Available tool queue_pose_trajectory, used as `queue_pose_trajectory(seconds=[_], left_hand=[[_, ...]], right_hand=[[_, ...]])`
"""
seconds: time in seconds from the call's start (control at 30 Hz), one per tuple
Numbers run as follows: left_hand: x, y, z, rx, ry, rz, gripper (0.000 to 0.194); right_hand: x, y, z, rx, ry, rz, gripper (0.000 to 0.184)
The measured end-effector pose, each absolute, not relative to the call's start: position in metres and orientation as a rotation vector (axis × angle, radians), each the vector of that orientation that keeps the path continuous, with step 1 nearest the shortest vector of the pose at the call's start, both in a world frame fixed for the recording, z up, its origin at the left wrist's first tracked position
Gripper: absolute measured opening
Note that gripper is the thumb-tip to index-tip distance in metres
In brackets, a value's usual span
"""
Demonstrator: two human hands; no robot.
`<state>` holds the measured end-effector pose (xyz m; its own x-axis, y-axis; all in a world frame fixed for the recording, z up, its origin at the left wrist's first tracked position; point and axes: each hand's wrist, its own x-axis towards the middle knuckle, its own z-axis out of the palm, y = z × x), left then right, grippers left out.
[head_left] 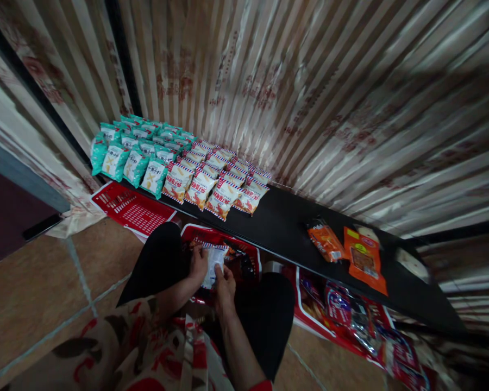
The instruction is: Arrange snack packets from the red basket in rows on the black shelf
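Between my knees, a white snack bag (214, 266) with a striped top edge is held over a red basket (256, 259). My left hand (198, 264) grips the bag's left side, and my right hand (225, 281) pinches its lower right part. The bag's printed back faces up toward me. Dark and orange packets (238, 255) lie in the basket below. On the black shelf ahead stand several white-and-orange snack bags (224, 196) with striped edges, in rows. Left of them are rows of teal snack bags (154, 176).
Two orange packets, a smaller one (325, 240) and a larger one (364, 259), lie on the black shelf (285, 217). A second red basket (136, 209) sits at the left, and a third red basket (305, 304) with dark packets at the right. A pleated curtain (269, 98) hangs behind.
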<state>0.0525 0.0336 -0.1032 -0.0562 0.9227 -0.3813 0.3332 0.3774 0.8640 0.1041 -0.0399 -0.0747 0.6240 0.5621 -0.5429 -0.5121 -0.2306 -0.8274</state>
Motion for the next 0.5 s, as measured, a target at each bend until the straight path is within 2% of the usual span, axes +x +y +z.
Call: queue_pose_trajectory(seconds=[0.5], left_hand=[[0.0466,0.0303,-0.0947,1.350,1.623,0.738,0.012]], right_hand=[[0.1057,-0.0420,-0.0679,-1.472,0.003,1.029,0.052]])
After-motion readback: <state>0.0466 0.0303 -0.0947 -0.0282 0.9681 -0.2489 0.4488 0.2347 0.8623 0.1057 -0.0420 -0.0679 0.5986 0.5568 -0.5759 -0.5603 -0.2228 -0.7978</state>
